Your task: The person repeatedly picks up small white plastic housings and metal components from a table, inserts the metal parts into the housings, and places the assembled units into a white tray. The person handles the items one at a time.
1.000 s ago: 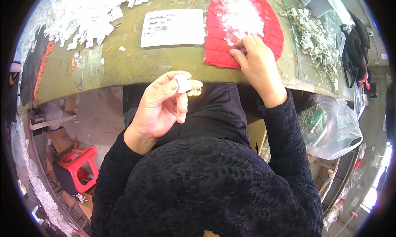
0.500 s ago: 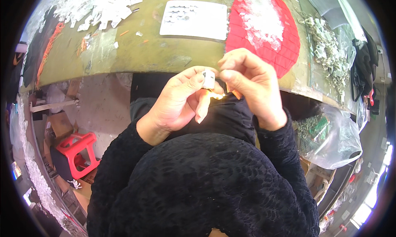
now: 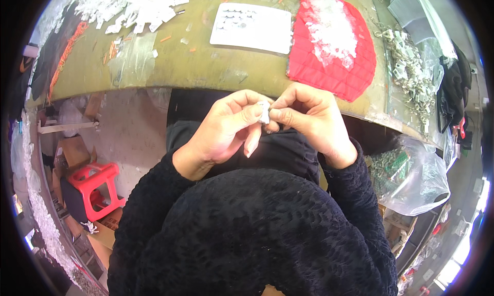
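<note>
Over my lap, just below the table's near edge, my left hand (image 3: 218, 128) pinches a small white plastic piece (image 3: 264, 112) between thumb and forefinger. Its other fingers curl underneath. My right hand (image 3: 319, 121) is closed in a pinch, with thumb and fingertips meeting the right side of the same piece. Whatever else those right fingertips grip is too small or hidden to make out. Beyond my hands a white board (image 3: 280, 38) with rows of small dark discs lies on the olive table (image 3: 190, 72). To its right, a red quilted cloth (image 3: 355, 82) bears a heap of clear small pieces (image 3: 332, 31).
A large pile of white plastic pieces (image 3: 144, 5) covers the far left of the table. Strung white pieces (image 3: 411, 69) lie along its right side. A clear plastic bag (image 3: 422, 185) hangs below on the right. A red stool (image 3: 95, 195) stands at lower left.
My right hand has come down, and its fingertips now meet the white piece. That piece has turned in my left fingers. A bright yellow glint beneath it no longer shows. The view has shifted slightly.
</note>
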Motion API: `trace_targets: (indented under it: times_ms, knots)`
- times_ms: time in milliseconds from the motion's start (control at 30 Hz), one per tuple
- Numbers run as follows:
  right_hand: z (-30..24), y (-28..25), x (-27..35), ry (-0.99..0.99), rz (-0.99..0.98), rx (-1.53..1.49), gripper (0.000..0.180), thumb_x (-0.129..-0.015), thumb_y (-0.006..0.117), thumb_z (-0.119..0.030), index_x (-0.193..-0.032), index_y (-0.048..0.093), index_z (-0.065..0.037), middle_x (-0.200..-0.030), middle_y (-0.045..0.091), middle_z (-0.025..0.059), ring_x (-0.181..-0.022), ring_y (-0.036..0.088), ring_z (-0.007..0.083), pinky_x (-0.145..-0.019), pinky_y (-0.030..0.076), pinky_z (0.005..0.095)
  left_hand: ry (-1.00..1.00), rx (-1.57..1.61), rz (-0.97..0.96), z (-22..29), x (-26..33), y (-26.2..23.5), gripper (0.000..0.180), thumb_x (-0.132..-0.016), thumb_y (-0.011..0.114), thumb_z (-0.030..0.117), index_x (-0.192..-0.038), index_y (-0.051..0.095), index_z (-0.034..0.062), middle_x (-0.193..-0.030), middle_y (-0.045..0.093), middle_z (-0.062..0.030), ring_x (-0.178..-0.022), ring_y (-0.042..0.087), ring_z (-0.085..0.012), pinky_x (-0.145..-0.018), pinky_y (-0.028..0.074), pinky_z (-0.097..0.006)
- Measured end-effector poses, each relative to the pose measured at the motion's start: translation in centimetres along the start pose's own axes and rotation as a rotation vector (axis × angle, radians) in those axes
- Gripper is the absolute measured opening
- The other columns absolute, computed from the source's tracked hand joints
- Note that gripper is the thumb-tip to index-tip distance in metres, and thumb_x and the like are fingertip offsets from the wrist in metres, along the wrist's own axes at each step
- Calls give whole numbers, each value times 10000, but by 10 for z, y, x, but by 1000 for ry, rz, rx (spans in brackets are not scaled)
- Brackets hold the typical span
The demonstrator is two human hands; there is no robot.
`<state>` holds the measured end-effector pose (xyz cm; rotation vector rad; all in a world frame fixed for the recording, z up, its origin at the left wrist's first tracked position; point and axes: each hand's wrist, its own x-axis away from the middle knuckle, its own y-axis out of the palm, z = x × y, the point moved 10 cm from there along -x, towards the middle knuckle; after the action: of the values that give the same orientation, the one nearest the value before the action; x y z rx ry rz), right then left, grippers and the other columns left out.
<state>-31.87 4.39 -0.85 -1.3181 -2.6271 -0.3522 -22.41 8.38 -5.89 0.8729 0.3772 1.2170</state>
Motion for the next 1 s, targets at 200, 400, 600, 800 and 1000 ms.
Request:
trace_targets:
  times_ms: [200,400,600,800,1000]
  knots:
    - [-34,0,12,-286,29,548,57,-860,672,-41,-870,635,1,-769,688,52,-670,653,117,-582,493,256,-67,-21,-3,3,1,4,220,-976,591,156,-1071,588,-43,-883,679,-190,-480,582,-150,-427,473,-235]
    - [-41,26,31,-519,-34,978,57,-806,649,-26,-823,595,-30,-677,580,106,-659,627,327,-584,496,411,-154,-260,-3,-4,8,9,154,-962,595,89,-1035,581,-46,-859,680,-163,-468,567,-139,-419,450,-230]
    - [-56,14,39,-577,84,989,180,-800,660,-40,-951,569,-5,-772,595,150,-719,627,362,-613,496,433,-96,-297,95,12,-6,17,181,-971,591,126,-1036,562,-41,-833,673,-132,-441,567,-154,-383,437,-239]
    - [-68,-24,39,-619,326,1133,262,-809,600,14,-1069,620,-11,-855,631,137,-733,640,314,-634,517,422,-107,-331,62,20,-26,40,260,-955,590,102,-1169,510,-22,-984,685,-152,-424,556,-142,-387,455,-244]
    - [-177,-171,100,-563,1146,1685,425,-924,628,-97,-1342,553,-74,-1258,621,152,-1131,603,287,-972,453,385,673,-1334,620,187,1,-30,150,-898,653,80,-1043,657,42,-925,693,-59,-673,606,-84,-569,480,-223]
